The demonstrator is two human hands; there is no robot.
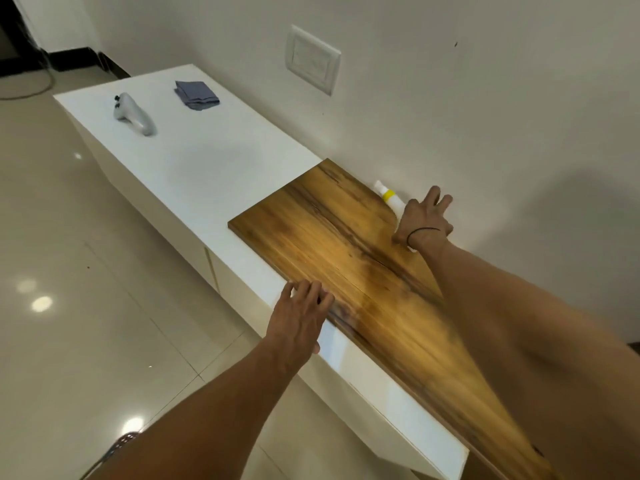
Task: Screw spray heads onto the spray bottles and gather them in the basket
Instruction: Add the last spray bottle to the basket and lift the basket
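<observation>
The right hand [424, 220], fingers spread apart, reaches over the white plastic bottle with a yellow band [389, 197] lying by the wall on the brown wooden counter [346, 258], and a bump could roll it away, while the left hand [299, 317] rests open, holding nothing.

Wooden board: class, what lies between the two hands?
Only bare wooden board lies between the left hand and right hand, in the head view.

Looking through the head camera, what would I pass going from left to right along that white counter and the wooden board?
Grey controller → folded blue-grey cloth → left hand at the wooden board's near edge → white bottle with a yellow band by the wall → right hand reaching over it.
</observation>
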